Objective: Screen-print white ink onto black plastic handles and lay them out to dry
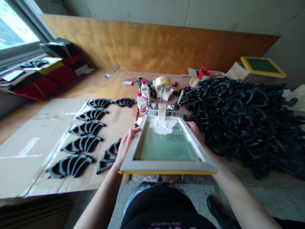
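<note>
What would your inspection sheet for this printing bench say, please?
Surface: wooden bench, with a cardboard sheet laid over its left part.
Job's things: screen frame with green mesh; white ink heaped at the far end.
Clutter: rows of black curved parts on the cardboard; large pile of black parts to the right; bottles and tape roll behind the frame.
Grippers: left hand has its grip on the frame's left rail; right hand is at the right rail, grip partly hidden.
Cables: nothing seen.
Surroundings: window far left; plywood board along the wall; yellow-framed screen far right.
</note>
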A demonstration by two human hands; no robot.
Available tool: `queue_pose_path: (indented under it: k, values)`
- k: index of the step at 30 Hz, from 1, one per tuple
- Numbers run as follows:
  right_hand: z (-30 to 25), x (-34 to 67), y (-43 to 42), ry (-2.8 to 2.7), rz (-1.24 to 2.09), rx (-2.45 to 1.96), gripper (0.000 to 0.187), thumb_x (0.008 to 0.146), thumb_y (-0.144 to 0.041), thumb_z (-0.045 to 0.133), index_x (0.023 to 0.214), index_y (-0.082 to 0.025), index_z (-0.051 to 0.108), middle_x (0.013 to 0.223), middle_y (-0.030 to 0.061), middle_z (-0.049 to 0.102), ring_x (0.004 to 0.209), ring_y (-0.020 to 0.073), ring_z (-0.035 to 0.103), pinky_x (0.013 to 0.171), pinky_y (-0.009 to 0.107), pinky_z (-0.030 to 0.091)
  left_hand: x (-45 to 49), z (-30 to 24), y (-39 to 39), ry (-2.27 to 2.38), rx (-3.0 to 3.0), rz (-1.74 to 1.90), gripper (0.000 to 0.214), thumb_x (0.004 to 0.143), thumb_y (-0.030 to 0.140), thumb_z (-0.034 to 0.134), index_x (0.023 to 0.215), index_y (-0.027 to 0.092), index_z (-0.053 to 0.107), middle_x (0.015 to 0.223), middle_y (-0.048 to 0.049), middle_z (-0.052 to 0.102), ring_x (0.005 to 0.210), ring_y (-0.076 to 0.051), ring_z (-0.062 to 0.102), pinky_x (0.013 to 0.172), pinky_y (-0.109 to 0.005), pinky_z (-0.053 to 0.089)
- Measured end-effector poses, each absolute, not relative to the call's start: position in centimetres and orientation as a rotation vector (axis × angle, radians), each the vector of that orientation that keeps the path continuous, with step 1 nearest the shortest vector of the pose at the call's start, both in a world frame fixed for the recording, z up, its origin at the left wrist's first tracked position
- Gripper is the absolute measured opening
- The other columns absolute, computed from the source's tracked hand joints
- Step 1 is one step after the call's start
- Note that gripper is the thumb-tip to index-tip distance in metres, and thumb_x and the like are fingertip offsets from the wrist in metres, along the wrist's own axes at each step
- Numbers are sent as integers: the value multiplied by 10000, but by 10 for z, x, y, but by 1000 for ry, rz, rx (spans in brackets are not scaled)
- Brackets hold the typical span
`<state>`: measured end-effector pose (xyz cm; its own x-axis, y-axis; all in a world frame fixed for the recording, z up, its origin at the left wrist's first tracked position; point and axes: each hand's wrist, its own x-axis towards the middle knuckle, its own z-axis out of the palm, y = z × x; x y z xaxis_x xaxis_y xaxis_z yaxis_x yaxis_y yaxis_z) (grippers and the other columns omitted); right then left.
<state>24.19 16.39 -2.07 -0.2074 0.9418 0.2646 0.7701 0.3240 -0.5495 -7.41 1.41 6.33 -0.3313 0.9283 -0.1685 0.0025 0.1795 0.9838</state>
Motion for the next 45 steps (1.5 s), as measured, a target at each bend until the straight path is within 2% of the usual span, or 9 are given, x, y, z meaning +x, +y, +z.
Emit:
queue_pose_path:
  k: [6,12,19,22,28,34,38,40,45]
  values:
    - [18,178,200,-2184,216,-1158,593,807,-228,688,1366,-193,492,1398,140,445,1285,295,422,1100,460,364,-72,-8,-11,1615,785,1055,804,756,569,655,1435,193,446,853,-51,716,739,-211,666,641,-289,509]
    - [10,121,188,-2609,230,-1146,149,849,-88,565,957,-168,631,968,95,642,974,242,550,888,362,448,-74,-39,-6,1641,780,998,781,766,580,636,1426,201,459,982,-78,721,838,-217,681,701,-294,517]
    - [21,171,147,-2888,387,-542,203,774,-19,529,811,-182,645,848,54,645,860,201,556,755,294,419,-76,-41,-7,1670,821,1037,709,748,584,646,1333,192,558,1003,-73,730,958,-249,674,804,-331,522]
    - [28,172,149,-2881,413,-564,153,788,-63,574,772,-198,644,787,27,634,802,187,555,709,277,403,-75,-38,-7,1686,815,1044,697,741,581,655,1309,185,576,975,-75,732,918,-243,678,782,-327,522]
    - [4,165,130,-2716,187,-660,191,865,-81,515,914,-164,679,898,83,657,939,226,552,804,325,437,-74,-28,-8,1691,763,1015,732,754,586,648,1356,188,524,916,-74,730,757,-201,674,634,-275,500]
    - [17,165,145,-2668,361,-720,139,864,-197,638,989,-216,697,916,44,678,894,196,599,790,306,472,-72,-19,-10,1677,762,1024,714,758,579,653,1349,198,531,880,-64,730,714,-197,668,592,-263,484]
    - [42,146,193,-2485,299,-1144,552,811,-274,734,1334,-290,558,1061,53,671,956,215,617,840,324,477,-74,6,-10,1674,789,1077,725,771,618,626,1364,213,531,963,-63,729,757,-192,663,586,-244,468]
    - [52,153,213,-2412,209,-1289,635,827,-310,712,1415,-308,474,1089,66,659,964,231,618,841,334,472,-75,26,-9,1654,798,1115,710,808,673,533,1364,230,538,977,-49,726,758,-186,657,578,-242,460]
    - [40,218,236,-2069,243,-1603,380,925,-291,526,1293,-203,560,962,79,694,870,221,628,793,331,457,-73,74,16,1529,782,1264,764,820,772,365,1230,186,635,909,-56,727,721,-192,660,646,-304,516]
